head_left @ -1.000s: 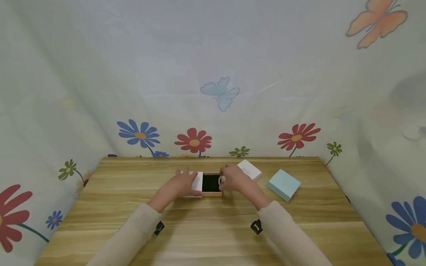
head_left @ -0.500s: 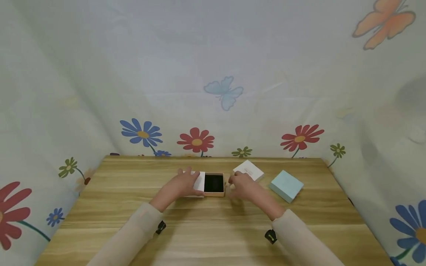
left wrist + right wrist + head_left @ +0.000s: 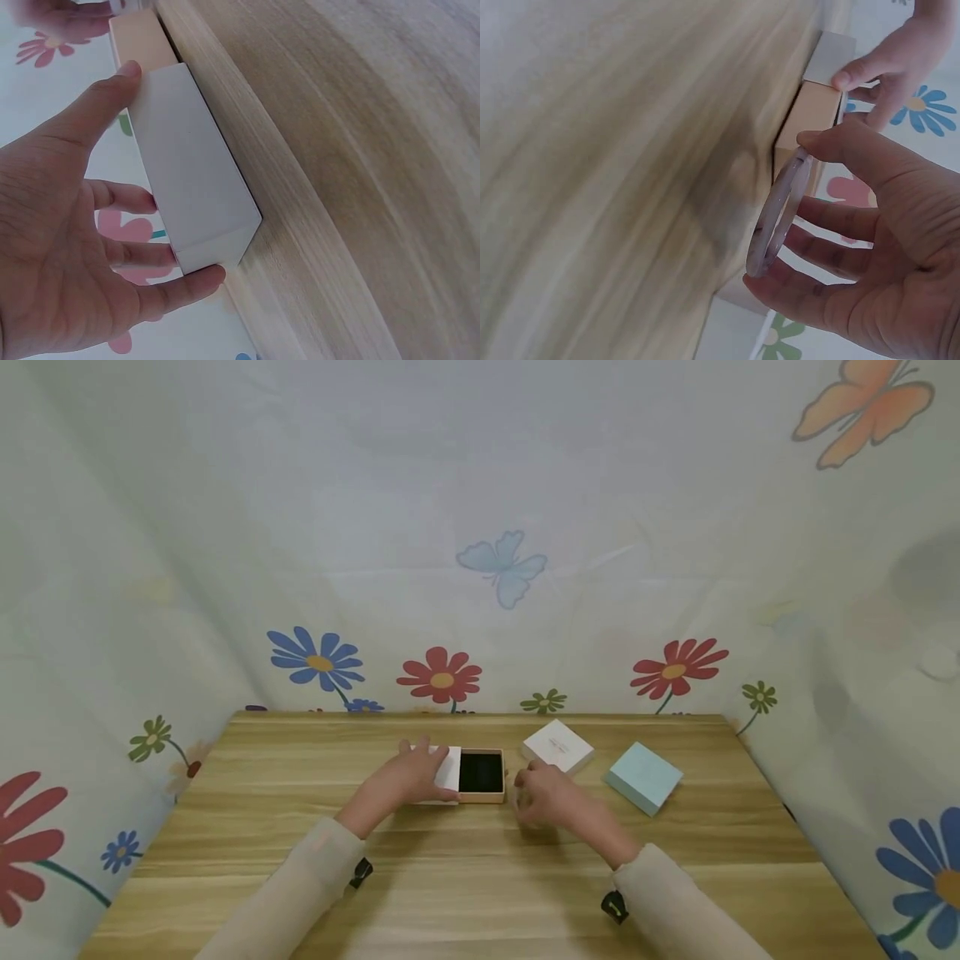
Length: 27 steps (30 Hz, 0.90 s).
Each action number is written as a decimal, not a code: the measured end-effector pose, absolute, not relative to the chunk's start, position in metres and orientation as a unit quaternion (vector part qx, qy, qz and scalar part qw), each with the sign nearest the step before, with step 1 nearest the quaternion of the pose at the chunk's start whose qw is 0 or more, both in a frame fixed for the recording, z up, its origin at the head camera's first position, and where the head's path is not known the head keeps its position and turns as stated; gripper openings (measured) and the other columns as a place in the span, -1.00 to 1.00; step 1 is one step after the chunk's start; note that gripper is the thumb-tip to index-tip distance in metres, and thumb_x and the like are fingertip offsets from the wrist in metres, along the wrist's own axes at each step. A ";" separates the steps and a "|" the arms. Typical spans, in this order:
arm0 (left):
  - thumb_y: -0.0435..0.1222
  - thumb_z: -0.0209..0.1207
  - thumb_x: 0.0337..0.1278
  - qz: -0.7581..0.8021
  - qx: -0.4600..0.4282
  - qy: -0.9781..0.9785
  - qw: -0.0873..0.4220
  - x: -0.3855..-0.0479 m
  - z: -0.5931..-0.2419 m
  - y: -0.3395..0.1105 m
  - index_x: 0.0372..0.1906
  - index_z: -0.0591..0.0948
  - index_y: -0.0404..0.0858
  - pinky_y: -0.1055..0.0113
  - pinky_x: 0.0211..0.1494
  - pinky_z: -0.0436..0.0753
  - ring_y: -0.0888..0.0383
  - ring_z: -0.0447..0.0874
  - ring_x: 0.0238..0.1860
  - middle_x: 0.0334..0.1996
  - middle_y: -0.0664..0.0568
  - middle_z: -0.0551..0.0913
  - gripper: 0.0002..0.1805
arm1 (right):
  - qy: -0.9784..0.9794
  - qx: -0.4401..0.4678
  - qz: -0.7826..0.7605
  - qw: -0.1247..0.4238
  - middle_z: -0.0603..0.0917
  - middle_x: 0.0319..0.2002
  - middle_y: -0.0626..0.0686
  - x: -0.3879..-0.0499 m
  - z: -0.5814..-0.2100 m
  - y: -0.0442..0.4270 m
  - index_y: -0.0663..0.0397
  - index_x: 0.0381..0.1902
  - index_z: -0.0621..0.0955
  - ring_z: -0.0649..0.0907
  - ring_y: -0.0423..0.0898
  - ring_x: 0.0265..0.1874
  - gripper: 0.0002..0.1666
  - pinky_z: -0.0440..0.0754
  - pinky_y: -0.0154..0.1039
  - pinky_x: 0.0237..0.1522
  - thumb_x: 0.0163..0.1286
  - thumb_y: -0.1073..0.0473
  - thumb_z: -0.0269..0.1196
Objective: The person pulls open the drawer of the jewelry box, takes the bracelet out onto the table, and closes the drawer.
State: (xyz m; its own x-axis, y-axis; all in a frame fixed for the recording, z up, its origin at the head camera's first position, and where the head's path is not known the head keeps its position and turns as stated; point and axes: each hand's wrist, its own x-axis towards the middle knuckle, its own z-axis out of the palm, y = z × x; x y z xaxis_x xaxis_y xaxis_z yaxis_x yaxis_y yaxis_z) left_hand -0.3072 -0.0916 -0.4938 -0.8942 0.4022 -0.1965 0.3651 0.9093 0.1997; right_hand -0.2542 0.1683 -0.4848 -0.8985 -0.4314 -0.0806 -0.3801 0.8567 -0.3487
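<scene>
In the right wrist view, my right hand (image 3: 900,247) pinches a pale, glossy bangle (image 3: 769,232) between thumb and fingertips, tilted and raised off the table. My left hand (image 3: 407,775) grips a white box sleeve (image 3: 187,165), thumb along its side and fingers at its far side and end. Out of the sleeve's right end sticks a tan drawer tray (image 3: 483,798) with a black lining (image 3: 481,772); no object shows on the lining. The right hand (image 3: 551,797) is just right of the tray, where the bangle is hard to make out in the head view.
Behind the right hand lies a white square box (image 3: 557,746) with small print. A light blue box (image 3: 643,778) sits further right. The wooden table (image 3: 465,893) ends at a flower-printed curtain (image 3: 375,568) at the back.
My right hand has carried the bangle away from the tray's right end, to the right and slightly nearer, uncovering the whole black lining. The left hand stays on the sleeve.
</scene>
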 end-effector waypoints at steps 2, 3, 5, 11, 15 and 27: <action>0.31 0.40 -0.07 0.079 0.200 0.969 0.120 -0.307 -0.493 -0.091 0.51 0.34 -0.15 -0.19 0.09 0.63 -0.40 0.28 0.29 0.39 -0.31 0.30 0.08 | 0.960 -0.218 -0.164 0.068 0.66 -0.10 0.11 -0.254 -0.488 0.169 0.25 -0.05 0.72 0.61 -0.03 -0.20 -0.61 0.63 -0.14 -0.16 0.17 0.20 0.46; 0.31 0.40 -0.07 0.080 0.201 0.969 0.121 -0.307 -0.493 -0.091 0.51 0.34 -0.15 -0.19 0.09 0.63 -0.40 0.28 0.29 0.40 -0.32 0.29 0.08 | 0.960 -0.221 -0.160 0.063 0.66 -0.10 0.11 -0.254 -0.490 0.169 0.25 -0.06 0.72 0.61 -0.03 -0.19 -0.61 0.63 -0.14 -0.15 0.16 0.19 0.46; 0.29 0.41 -0.06 0.083 0.200 0.969 0.122 -0.307 -0.492 -0.090 0.51 0.34 -0.15 -0.21 0.10 0.62 -0.42 0.27 0.31 0.40 -0.32 0.29 0.07 | 0.960 -0.227 -0.156 0.056 0.65 -0.12 0.11 -0.254 -0.493 0.169 0.25 -0.07 0.72 0.58 -0.05 -0.21 -0.61 0.61 -0.15 -0.16 0.15 0.19 0.46; 0.30 0.41 -0.07 0.077 0.193 0.970 0.122 -0.307 -0.492 -0.091 0.51 0.35 -0.14 -0.20 0.08 0.63 -0.40 0.28 0.30 0.41 -0.30 0.28 0.07 | 0.955 -0.256 -0.146 0.025 0.63 -0.22 0.11 -0.252 -0.499 0.170 0.26 -0.11 0.71 0.50 -0.08 -0.26 -0.60 0.57 -0.15 -0.18 0.09 0.20 0.45; 0.30 0.42 -0.08 0.077 0.193 0.970 0.124 -0.308 -0.492 -0.090 0.50 0.35 -0.14 -0.18 0.07 0.65 -0.37 0.29 0.29 0.40 -0.29 0.29 0.08 | 0.956 -0.255 -0.144 0.012 0.62 -0.24 0.11 -0.250 -0.502 0.171 0.26 -0.10 0.71 0.50 -0.07 -0.25 -0.60 0.57 -0.14 -0.17 0.08 0.21 0.46; 0.28 0.43 -0.08 0.080 0.185 0.971 0.125 -0.307 -0.493 -0.090 0.52 0.34 -0.13 -0.21 0.07 0.64 -0.40 0.25 0.33 0.42 -0.30 0.27 0.08 | 0.962 -0.222 -0.154 0.030 0.63 -0.09 0.19 -0.247 -0.506 0.167 0.28 0.01 0.68 0.57 0.11 -0.02 -0.48 0.54 0.03 0.08 0.11 0.16 0.52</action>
